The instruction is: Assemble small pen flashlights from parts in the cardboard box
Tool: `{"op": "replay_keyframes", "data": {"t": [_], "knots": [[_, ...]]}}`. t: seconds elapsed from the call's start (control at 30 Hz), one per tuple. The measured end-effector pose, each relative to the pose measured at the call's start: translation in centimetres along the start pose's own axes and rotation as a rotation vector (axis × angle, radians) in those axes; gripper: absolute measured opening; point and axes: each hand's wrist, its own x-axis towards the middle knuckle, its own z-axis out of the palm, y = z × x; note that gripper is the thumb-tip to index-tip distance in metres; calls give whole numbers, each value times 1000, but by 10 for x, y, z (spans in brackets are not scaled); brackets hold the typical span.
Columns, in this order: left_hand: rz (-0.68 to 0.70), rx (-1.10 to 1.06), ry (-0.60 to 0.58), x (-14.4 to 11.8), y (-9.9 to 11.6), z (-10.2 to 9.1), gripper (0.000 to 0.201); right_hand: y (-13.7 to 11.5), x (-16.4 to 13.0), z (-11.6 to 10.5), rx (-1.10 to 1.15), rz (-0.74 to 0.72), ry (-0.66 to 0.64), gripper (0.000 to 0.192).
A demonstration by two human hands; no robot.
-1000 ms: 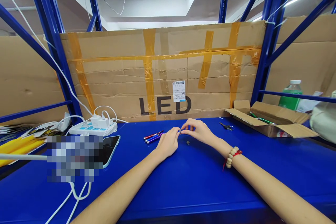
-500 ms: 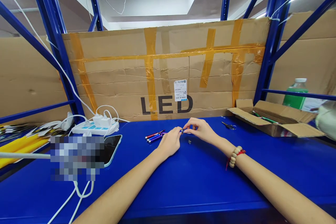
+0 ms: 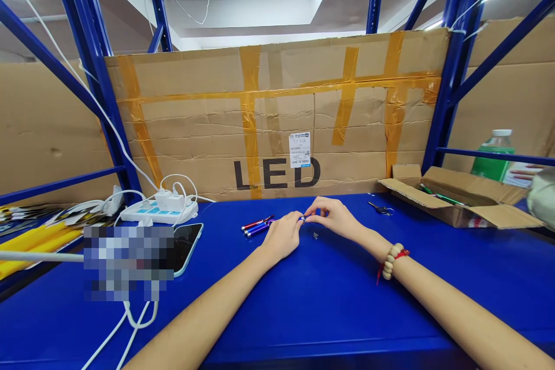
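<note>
My left hand (image 3: 282,234) is closed near the middle of the blue tabletop, its fingers wrapped round a small shiny blue metal tube (image 3: 302,218), most of which is hidden. From the right, the thumb and fingertips of my right hand (image 3: 333,215) pinch at the tube's end, touching the left fingertips. What exactly sits between them is too small to make out. A tiny silvery metal piece (image 3: 315,236) lies just below the fingers. Left of my left hand rest slim metallic tubes, a red one (image 3: 252,224) and blue ones (image 3: 256,230), side by side.
A small dark clip with a ring (image 3: 380,208) lies farther right. Beyond it stands an open cardboard box (image 3: 455,211) with green pens. Left are a phone (image 3: 189,245), white power strip (image 3: 143,212) and loose cables. A cardboard wall (image 3: 208,139) closes off the back.
Both hands stay together in nearly the same place; only the fingertips shift slightly around the small tube. The whole view has drifted a little.
</note>
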Motion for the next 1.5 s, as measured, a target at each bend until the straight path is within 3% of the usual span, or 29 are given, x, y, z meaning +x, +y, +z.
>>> {"op": "replay_keyframes", "data": {"t": [1.27,1.5], "knots": [[14,-61,-45,1,-2,-1,26,6,-1,1,-10,-25,-16,25],[79,-147,-39,1,-5,1,27,8,0,0,-8,-14,-39,21]]}}
